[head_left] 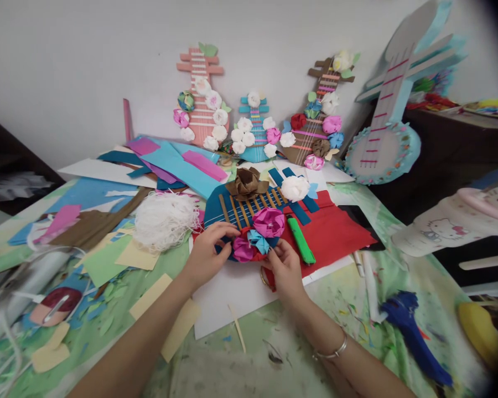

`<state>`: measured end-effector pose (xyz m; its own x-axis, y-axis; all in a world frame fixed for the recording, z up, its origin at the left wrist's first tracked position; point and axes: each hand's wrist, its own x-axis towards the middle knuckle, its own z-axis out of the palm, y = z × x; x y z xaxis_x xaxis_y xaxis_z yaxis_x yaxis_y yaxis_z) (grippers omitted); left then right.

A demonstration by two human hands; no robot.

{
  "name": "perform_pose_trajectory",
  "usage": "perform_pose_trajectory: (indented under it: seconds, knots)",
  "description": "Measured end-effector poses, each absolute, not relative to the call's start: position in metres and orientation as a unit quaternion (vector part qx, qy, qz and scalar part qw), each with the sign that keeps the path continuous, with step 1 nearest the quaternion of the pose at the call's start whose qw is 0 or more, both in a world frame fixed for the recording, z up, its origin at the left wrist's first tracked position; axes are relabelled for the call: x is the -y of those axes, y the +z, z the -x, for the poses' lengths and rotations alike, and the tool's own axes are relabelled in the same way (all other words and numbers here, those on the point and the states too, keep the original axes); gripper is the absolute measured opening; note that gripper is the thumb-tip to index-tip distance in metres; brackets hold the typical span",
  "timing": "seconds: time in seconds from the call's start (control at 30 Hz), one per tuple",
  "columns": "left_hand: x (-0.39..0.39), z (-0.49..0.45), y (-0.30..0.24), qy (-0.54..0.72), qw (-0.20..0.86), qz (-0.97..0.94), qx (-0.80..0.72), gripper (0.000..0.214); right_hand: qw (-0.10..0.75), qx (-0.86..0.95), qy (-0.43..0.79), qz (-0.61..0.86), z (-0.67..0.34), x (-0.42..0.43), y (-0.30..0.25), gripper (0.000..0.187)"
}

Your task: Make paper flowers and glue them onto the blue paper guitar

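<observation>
A dark blue cardboard lute [216, 209] with brown frets and white strings lies tilted in front of me. My left hand [209, 250] grips its lower left edge, the fingers curled over the rim. My right hand [286, 269] pinches the bottom edge beside a light blue paper flower [258, 241]. Magenta paper flowers [269, 222] sit next to it, with a bit of red paper underneath. Higher up on the lute are a brown paper flower [248, 184] and a white one [295, 188]. What the fingertips press behind the edge is hidden.
Under the lute lie red paper [336, 235] and a white sheet [219, 309]. A green cutter [301, 240] rests close by on the right, a blue glue gun [417, 337] further out. White string [166, 220] and paper scraps cover the left. Finished lutes [255, 132] lean against the wall.
</observation>
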<state>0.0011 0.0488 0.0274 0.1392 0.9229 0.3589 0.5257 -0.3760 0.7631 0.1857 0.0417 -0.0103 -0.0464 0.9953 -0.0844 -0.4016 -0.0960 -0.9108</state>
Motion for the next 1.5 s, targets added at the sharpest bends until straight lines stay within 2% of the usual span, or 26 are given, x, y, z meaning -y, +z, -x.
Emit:
perform_pose_trajectory:
  seconds: [0.27, 0.67, 1.0, 1.2, 1.5]
  knots:
    - [-0.044, 0.002, 0.037, 0.325, 0.186, -0.802, -0.466, 0.023, 0.540, 0.362, 0.642, 0.406, -0.196, -0.052, -0.002, 0.034]
    - [-0.048, 0.009, 0.033, 0.241, 0.245, -0.809, -0.477, 0.016, 0.503, 0.369, 0.668, 0.406, -0.198, -0.053, -0.002, 0.033]
    - [-0.049, 0.007, 0.037, 0.266, 0.269, -0.804, -0.458, 0.015, 0.502, 0.357, 0.676, 0.404, -0.198, -0.053, 0.003, 0.031]
    - [-0.050, 0.010, 0.035, 0.263, 0.221, -0.838, -0.424, 0.021, 0.503, 0.342, 0.686, 0.400, -0.200, -0.053, 0.003, 0.031]
    - [-0.051, 0.014, 0.033, 0.269, 0.203, -0.839, -0.428, 0.005, 0.496, 0.304, 0.709, 0.398, -0.202, -0.055, 0.005, 0.032]
